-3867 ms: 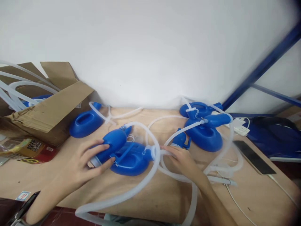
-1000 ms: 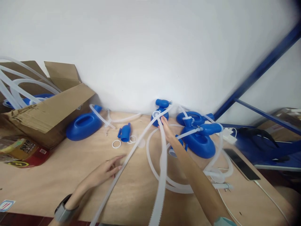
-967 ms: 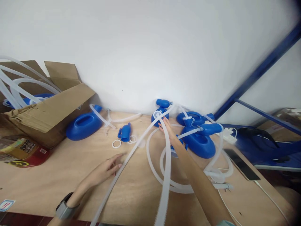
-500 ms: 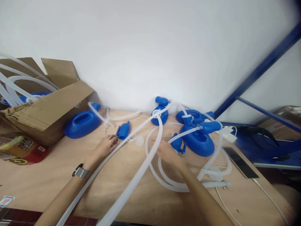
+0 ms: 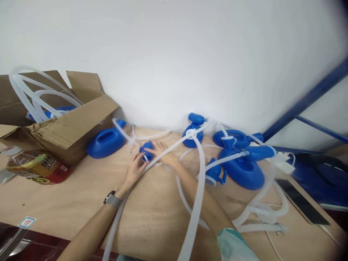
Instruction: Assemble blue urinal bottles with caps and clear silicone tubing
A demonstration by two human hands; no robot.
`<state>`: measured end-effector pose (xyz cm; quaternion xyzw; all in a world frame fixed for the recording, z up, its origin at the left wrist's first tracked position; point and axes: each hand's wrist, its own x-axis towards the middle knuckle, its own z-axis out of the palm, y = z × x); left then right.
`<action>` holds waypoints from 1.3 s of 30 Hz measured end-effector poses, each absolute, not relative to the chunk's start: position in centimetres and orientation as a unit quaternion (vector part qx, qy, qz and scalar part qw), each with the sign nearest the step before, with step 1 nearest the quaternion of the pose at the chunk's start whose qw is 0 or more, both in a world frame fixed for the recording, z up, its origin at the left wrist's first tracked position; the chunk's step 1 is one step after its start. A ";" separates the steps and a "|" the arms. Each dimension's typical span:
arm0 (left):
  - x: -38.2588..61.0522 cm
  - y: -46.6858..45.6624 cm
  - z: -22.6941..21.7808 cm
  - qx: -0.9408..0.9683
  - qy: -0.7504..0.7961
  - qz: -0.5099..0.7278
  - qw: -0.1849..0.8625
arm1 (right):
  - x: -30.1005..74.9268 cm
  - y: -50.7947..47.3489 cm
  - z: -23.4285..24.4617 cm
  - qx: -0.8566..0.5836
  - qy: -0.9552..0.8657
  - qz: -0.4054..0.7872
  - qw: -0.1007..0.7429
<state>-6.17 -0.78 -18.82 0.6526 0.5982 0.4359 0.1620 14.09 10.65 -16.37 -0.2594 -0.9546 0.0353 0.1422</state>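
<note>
A small blue funnel-shaped cup (image 5: pixel 148 146) with a handle stands on the table between my hands. My left hand (image 5: pixel 135 167) is at its left side, with fingers and thumb closed on a thin white ring (image 5: pixel 145 158) by the cup. My right hand (image 5: pixel 162 153) reaches in from the right. Its fingers are stretched out and apart, and the thumb lies across the blue cup. A long translucent hose (image 5: pixel 170 146) passes over my right hand and beside my left wrist. A second ribbed hose (image 5: pixel 200 181) crosses my right forearm.
Blue bottles (image 5: pixel 107 143) with hoses lie along the wall; larger ones (image 5: pixel 241 169) lie on the right beside another blue cup (image 5: pixel 214 172). A cardboard box (image 5: pixel 78 123) and a drink bottle (image 5: pixel 40 168) stand at left. A phone (image 5: pixel 301 201) lies at right.
My right hand has moved left from beside the hoses to the small blue cup. My left hand has moved up against the cup with the white ring. The view has shifted slightly left.
</note>
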 end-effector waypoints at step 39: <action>-1.3 -3.0 -8.8 0.791 0.364 0.474 0.133 | 23.0 3.4 -8.6 -0.246 -0.884 0.138 0.373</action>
